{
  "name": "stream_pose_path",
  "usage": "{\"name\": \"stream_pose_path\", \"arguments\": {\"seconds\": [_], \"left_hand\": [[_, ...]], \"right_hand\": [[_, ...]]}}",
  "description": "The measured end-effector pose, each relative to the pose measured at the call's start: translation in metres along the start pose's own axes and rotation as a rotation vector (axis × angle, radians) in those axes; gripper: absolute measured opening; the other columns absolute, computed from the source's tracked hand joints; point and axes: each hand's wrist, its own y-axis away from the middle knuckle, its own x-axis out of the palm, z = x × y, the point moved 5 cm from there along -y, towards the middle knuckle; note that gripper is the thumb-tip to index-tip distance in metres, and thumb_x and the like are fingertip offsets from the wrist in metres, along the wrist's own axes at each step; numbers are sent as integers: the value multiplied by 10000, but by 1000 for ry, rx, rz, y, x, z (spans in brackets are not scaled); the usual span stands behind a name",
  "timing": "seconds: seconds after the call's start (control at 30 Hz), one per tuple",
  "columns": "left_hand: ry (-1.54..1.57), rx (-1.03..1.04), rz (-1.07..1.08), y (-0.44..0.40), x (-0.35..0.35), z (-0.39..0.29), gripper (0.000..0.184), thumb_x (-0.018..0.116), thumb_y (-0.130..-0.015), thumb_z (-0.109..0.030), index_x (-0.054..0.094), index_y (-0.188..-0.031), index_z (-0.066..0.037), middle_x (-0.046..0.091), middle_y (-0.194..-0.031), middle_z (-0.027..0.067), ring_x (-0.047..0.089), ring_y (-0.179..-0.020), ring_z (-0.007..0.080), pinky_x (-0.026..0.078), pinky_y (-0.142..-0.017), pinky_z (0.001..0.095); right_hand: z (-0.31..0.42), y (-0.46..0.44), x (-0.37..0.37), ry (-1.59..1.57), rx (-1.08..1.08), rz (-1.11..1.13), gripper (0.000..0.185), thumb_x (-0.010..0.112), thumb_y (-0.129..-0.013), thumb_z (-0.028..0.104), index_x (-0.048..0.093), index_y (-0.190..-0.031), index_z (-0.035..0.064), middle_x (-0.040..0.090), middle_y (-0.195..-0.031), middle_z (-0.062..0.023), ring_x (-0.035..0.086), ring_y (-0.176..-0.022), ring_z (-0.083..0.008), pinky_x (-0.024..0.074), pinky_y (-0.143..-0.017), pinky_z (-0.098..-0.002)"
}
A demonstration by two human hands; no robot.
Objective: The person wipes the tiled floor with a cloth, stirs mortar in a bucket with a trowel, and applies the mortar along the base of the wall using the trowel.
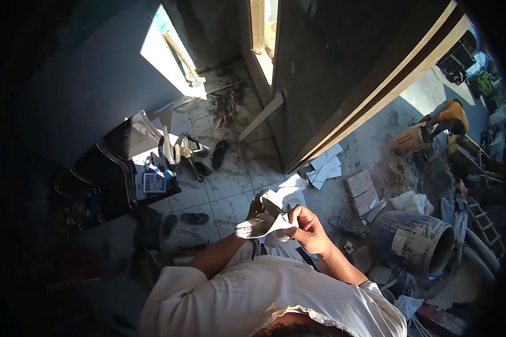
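Centrally in the frame, the right hand [312,230] pinched a crumpled whitish item [276,223], while the left hand [256,207] sat behind it, its grip too hidden to tell.

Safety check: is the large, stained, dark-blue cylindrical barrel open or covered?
Open: no lid covers the barrel, and its inside shows.

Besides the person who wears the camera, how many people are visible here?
1: a person in a yellow-orange top, bending beside a brown sack at the upper right. Others may be hidden in the dark edges.
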Motion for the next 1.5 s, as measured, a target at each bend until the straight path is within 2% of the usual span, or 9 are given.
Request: {"name": "stream_pose_path", "arguments": {"seconds": [0.13, 0.2, 0.33, 0.37, 0.6, 0.83, 1.07, 1.27, 1.5], "left_hand": [[-809, 262, -656, -10, -121, -132, 588, 642, -773, -293, 495, -1287, -48, 425, -1349, 247, 410, -1251, 409, 412, -962, 480], [-1057, 453, -882, -2, -179, -171, 394, 625, -837, -195, 563, -1177, -6, 611, -1148, 148, 583, -1056, 209, 441, -897, 305], [9, 42, -906, -4, -279, -133, 270, 543, -891, -78, 575, -1141, 17, 648, -1018, 116, 605, -922, 164, 458, -818, 264], [-181, -14, -929, 0, -279, -173, 254, 523, -911, -56, 573, -1149, 14, 638, -1017, 73, 579, -928, 137, 454, -829, 271], [763, 28, -589, -7, -263, -181, 368, 515, -952, -192, 482, -1294, -61, 570, -1220, 71, 547, -1131, 193, 448, -955, 344], [1104, 159, -660, -21, -357, -185, 404, 455, -961, -276, 464, -1298, -53, 548, -1264, 106, 548, -1147, 252, 448, -983, 406], [1382, 160, -1039, -41, -439, -169, 548, 396, -954, -455, 461, -1310, -45, 603, -1147, 145, 599, -1028, 251, 396, -997, 443], [1440, 485, -635, -58, -506, -116, 583, 358, -953, -514, 512, -1228, -23, 607, -734, 70, 590, -682, 214, 447, -803, 380], [1330, -249, -1230, 18, -484, -14, 324, 478, -957, -337, 518, -1198, -125, 578, -900, 21, 573, -772, 149, 474, -790, 328]], "right_hand": [[-12, -32, -10, -97, 121, 131, 218, 609, -832, -61, 450, -869, 83, 515, -839, 11, 479, -737, -67, 383, -635, -215], [-25, -53, -46, -90, 199, 115, 202, 613, -836, -55, 475, -887, 83, 534, -824, 19, 474, -708, -55, 375, -614, -208], [-105, -87, -158, 1474, 333, -111, 647, 725, -801, 326, 416, -1318, 90, 492, -1180, -178, 549, -1050, -296, 472, -870, -393], [-121, -102, -165, 1452, 689, -43, 968, 734, -731, 501, 224, -1458, 112, 360, -1325, -262, 425, -1218, -413, 400, -999, -469], [-135, -269, -1, 1126, 12, 329, 1221, 864, -572, 402, 104, -1489, 133, 113, -1486, -291, 208, -1366, -447, 278, -1085, -470], [-193, -385, 55, 864, 91, 241, 358, 701, -755, 141, 578, -1074, 34, 661, -967, -187, 641, -926, -362, 498, -810, -392], [-195, -444, 124, 1066, 285, 567, 470, 754, -702, 446, 606, -904, 48, 656, -848, -168, 624, -823, -382, 483, -725, -453], [-242, -515, 90, 965, 355, 756, 693, 770, -701, 417, 507, -1203, 19, 555, -1192, -216, 530, -1126, -378, 422, -961, -428], [-373, -716, -154, 1700, 587, 892, 678, 762, -699, 426, 517, -1269, 151, 473, -1258, -170, 472, -1186, -348, 427, -956, -462]]}}
